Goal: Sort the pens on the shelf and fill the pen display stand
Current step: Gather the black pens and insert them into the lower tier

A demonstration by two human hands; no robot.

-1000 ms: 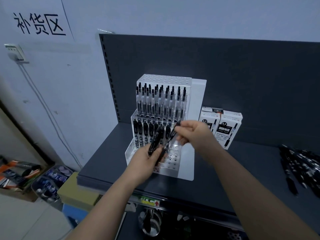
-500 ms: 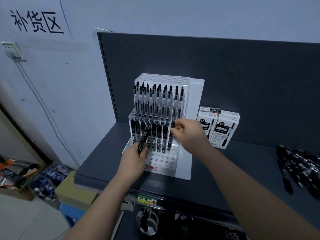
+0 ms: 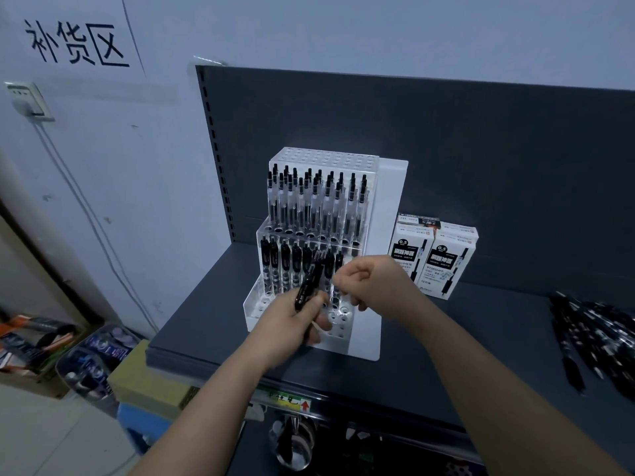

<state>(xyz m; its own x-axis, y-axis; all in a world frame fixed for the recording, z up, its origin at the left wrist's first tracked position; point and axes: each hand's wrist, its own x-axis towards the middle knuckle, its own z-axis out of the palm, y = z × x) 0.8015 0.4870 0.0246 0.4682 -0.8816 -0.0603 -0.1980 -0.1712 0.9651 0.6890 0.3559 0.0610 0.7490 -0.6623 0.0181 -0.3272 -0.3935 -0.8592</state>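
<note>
Mid-fill at the pen display stand (image 3: 390,207) near the shelf's (image 3: 213,324) left edge, my left hand (image 3: 292,324) grips spare black pens (image 3: 307,290), my right hand (image 3: 378,286) curls beside them, pinching one or not I cannot tell; next, I judge, comes seating a pen in a free hole.

We cannot count the black pens (image 3: 307,286) gripped in the left hand (image 3: 292,326): they blur into one dark bundle, and their lower ends are hidden inside the fist. We cannot tell whether the right hand (image 3: 372,286) pinches anything in its curled fingertips. Both hands cover part of the near rows of holes in the display stand (image 3: 364,341). The right hand also hides a lower corner of the left pen box (image 3: 409,249), whose small print we cannot read. The loose pen pile (image 3: 594,338) at far right is cut off by the picture's edge.
</note>
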